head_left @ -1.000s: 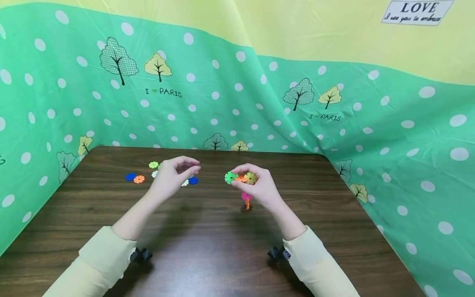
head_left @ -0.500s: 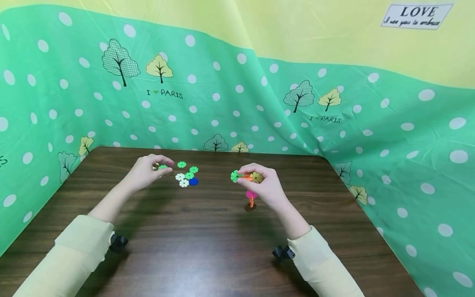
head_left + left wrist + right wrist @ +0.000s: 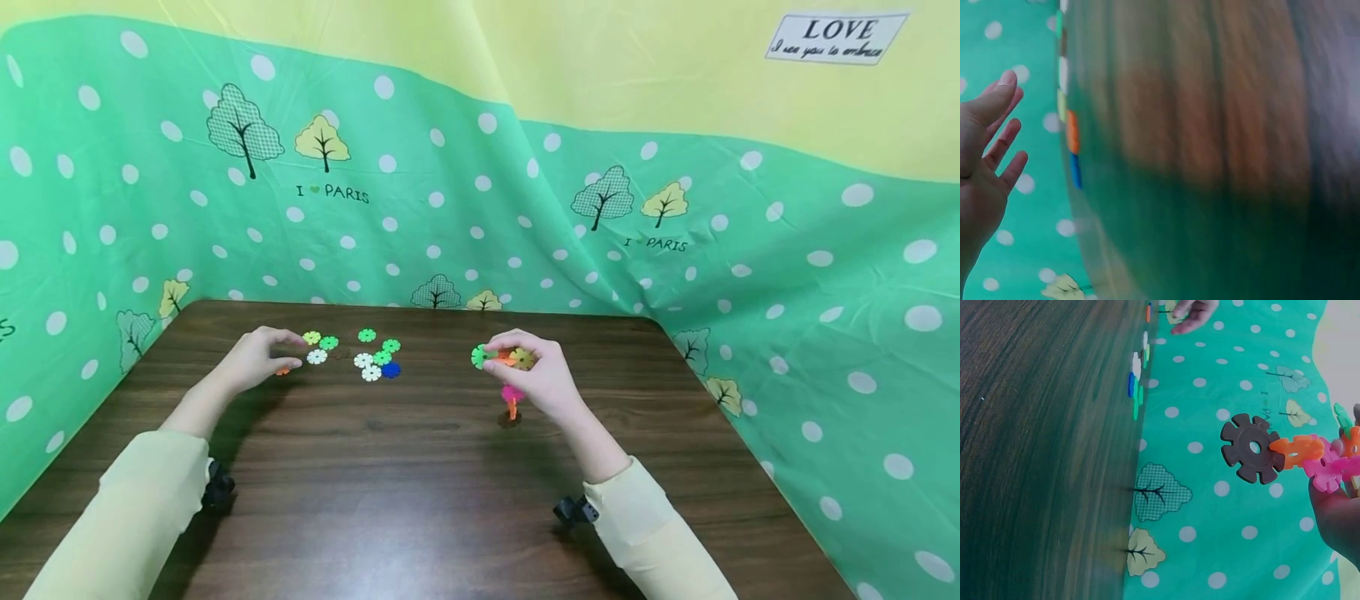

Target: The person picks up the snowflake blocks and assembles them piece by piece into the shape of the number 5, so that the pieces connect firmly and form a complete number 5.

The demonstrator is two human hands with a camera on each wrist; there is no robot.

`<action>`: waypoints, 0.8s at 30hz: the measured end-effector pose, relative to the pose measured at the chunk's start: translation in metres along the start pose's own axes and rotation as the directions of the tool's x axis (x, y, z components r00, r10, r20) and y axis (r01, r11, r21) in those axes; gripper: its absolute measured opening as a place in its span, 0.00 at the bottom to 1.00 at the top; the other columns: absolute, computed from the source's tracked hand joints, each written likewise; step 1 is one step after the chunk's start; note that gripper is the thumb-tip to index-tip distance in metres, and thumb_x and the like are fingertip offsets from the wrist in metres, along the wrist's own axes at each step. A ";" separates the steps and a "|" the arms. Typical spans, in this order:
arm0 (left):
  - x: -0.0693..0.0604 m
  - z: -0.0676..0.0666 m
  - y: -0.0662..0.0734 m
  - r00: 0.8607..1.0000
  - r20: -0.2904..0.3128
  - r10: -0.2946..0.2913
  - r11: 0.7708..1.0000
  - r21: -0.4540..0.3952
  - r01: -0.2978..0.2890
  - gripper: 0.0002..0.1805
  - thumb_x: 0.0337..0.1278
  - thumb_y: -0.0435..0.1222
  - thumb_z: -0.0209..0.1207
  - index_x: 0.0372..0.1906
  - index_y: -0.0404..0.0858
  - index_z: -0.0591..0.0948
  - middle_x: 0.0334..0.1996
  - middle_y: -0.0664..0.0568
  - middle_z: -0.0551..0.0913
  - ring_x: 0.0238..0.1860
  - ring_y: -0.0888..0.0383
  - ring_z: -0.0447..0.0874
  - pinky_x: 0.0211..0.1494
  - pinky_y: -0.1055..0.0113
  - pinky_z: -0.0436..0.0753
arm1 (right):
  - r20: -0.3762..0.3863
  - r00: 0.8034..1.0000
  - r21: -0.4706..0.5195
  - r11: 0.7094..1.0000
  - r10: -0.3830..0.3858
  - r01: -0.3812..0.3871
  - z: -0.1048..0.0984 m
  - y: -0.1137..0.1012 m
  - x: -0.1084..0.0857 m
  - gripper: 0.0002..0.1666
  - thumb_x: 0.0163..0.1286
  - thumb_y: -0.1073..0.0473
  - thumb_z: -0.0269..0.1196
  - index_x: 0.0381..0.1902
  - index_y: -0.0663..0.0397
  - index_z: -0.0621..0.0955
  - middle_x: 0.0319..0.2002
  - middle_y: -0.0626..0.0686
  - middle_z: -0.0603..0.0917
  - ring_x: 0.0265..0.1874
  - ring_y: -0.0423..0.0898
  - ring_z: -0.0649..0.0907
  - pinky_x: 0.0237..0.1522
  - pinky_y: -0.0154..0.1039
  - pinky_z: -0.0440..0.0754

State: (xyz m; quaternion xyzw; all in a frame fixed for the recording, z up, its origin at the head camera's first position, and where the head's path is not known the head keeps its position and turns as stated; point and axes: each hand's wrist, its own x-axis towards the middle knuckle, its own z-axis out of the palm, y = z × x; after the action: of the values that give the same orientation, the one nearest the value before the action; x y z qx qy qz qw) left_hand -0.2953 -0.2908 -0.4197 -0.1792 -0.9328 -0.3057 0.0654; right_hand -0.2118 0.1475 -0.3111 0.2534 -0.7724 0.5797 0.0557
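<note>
My right hand [image 3: 534, 375] holds a joined-up chain of notched plastic snowflake discs above the table. A green disc [image 3: 477, 357] sticks out on its left and a yellow one [image 3: 522, 359] shows beside the fingers. Lower down hang a pink disc [image 3: 1325, 475], an orange disc [image 3: 1310, 450] and, at the end, a dark brown disc [image 3: 1239, 455]. My left hand [image 3: 255, 360] hovers at the left with thumb and fingers apart, holding nothing. Under its fingertips an orange disc [image 3: 282, 372] is partly hidden. A blue disc [image 3: 1076, 170] lies beside it in the left wrist view.
Loose discs lie on the brown wooden table [image 3: 420, 467]: a yellow-green one [image 3: 311, 337], a white one [image 3: 317, 357], and a cluster with several green and white ones and a blue disc [image 3: 391, 370]. A green dotted curtain [image 3: 450, 225] surrounds the table's back and sides.
My left hand has moved left, away from the cluster, past the yellow-green and white discs to the orange one. My right hand has shifted slightly right with the disc chain.
</note>
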 end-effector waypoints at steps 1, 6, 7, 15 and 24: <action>-0.001 0.000 -0.004 1.000 0.011 -0.007 1.000 0.003 0.007 0.17 0.53 0.32 0.65 0.49 0.34 0.81 0.49 0.38 0.82 0.52 0.40 0.78 0.55 0.42 0.73 | -0.001 1.000 0.003 1.000 -0.001 0.001 0.000 0.000 0.000 0.11 0.57 0.68 0.68 0.40 0.64 0.84 0.42 0.57 0.83 0.31 0.42 0.81 0.30 0.32 0.81; -0.006 0.001 -0.020 0.996 0.062 -0.067 0.997 0.041 0.064 0.17 0.53 0.30 0.64 0.50 0.33 0.81 0.50 0.34 0.80 0.52 0.36 0.76 0.56 0.41 0.72 | -0.014 1.000 0.006 1.000 0.015 -0.015 0.001 0.001 0.000 0.11 0.55 0.68 0.69 0.38 0.63 0.83 0.42 0.56 0.82 0.34 0.43 0.82 0.32 0.33 0.82; -0.007 0.001 -0.022 0.994 0.069 -0.089 0.995 0.051 0.086 0.17 0.54 0.31 0.64 0.50 0.33 0.81 0.50 0.34 0.80 0.54 0.35 0.74 0.56 0.40 0.72 | -0.016 1.000 0.003 1.000 0.021 -0.021 0.001 0.001 0.000 0.11 0.55 0.68 0.70 0.38 0.62 0.83 0.42 0.56 0.82 0.35 0.43 0.82 0.33 0.33 0.82; -0.010 0.003 -0.026 0.991 0.060 -0.121 0.991 0.066 0.117 0.13 0.54 0.30 0.64 0.46 0.33 0.82 0.46 0.34 0.81 0.52 0.35 0.74 0.55 0.40 0.72 | -0.024 0.999 -0.032 0.999 0.035 -0.035 0.002 0.003 0.001 0.11 0.55 0.67 0.70 0.37 0.60 0.83 0.42 0.56 0.83 0.32 0.43 0.81 0.31 0.34 0.82; -0.010 0.002 -0.018 0.994 -0.001 -0.108 0.992 0.070 0.108 0.13 0.46 0.26 0.67 0.41 0.31 0.83 0.35 0.43 0.79 0.35 0.50 0.75 0.38 0.57 0.75 | -0.039 0.998 -0.039 0.998 0.054 -0.056 0.001 0.002 0.000 0.13 0.55 0.66 0.70 0.40 0.58 0.83 0.39 0.55 0.83 0.26 0.43 0.79 0.27 0.33 0.80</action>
State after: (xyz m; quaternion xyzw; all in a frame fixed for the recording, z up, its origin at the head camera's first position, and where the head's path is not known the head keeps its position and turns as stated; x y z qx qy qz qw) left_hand -0.2926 -0.3061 -0.4331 -0.1265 -0.9514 -0.2756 0.0538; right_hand -0.2129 0.1471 -0.3132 0.2199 -0.7894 0.5700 0.0595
